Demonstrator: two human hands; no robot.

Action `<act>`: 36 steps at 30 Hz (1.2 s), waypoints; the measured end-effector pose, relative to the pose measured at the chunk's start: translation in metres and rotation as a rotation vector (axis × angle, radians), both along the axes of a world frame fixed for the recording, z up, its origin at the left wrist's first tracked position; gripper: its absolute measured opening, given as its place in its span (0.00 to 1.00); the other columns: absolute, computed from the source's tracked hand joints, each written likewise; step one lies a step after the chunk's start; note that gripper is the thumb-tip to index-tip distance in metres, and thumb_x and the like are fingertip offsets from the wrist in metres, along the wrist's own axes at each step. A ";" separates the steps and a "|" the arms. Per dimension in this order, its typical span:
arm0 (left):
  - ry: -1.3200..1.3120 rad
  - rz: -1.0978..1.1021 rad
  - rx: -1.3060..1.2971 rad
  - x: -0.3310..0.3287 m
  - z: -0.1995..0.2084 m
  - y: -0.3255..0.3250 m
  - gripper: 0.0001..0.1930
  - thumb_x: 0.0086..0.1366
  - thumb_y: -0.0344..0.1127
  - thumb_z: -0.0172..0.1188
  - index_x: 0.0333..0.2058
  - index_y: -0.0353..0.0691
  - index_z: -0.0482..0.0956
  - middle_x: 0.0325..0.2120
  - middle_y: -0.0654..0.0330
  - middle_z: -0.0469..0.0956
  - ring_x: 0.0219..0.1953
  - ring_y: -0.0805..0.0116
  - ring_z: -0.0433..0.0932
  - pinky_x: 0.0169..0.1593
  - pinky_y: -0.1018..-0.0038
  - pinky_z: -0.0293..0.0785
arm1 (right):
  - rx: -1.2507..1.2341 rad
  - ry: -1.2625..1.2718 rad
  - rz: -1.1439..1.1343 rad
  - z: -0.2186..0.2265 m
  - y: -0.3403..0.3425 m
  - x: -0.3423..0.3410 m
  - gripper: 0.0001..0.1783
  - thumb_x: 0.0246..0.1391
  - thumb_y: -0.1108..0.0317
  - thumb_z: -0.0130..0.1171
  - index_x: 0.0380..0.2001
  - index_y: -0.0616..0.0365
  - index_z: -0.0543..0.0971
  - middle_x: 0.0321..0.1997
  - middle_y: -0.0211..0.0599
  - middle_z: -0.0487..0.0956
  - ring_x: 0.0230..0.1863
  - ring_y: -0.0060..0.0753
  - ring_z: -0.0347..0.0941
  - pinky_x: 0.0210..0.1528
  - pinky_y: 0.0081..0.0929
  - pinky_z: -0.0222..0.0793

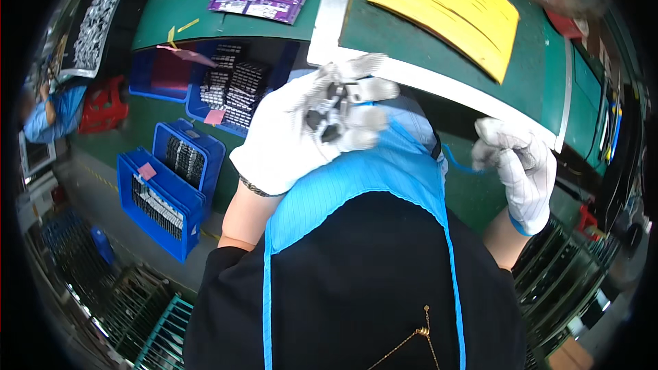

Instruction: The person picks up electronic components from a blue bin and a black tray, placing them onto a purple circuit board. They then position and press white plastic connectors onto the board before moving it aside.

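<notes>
Person point(356, 288) at a green bench point(538, 72); white edge strip point(473, 98) as landmark. Small dark and metallic parts point(316, 120) sit in the gloved left hand point(296, 118), just by the strip's left end. Pieces jumbled; no single long axis readable. Left palm faces up, fingers half curled round them, pointing rightward. Gloved right hand point(519, 164) lies well apart, near the strip's right end, fingers bent inward; cannot tell whether they pinch anything. Blue cord point(458, 162) runs close to its fingertips.
</notes>
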State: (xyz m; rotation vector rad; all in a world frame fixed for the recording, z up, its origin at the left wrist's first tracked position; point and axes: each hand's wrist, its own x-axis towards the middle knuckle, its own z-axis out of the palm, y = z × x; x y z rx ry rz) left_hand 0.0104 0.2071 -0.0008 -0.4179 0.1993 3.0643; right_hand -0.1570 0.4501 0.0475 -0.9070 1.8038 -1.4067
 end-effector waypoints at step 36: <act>-0.240 0.391 -1.194 -0.014 0.017 -0.091 0.11 0.68 0.32 0.58 0.44 0.33 0.76 0.30 0.60 0.82 0.19 0.79 0.75 0.24 0.83 0.70 | 0.062 0.025 0.310 0.008 -0.246 -0.020 0.11 0.57 0.68 0.62 0.42 0.62 0.79 0.40 0.38 0.83 0.39 0.26 0.79 0.44 0.24 0.73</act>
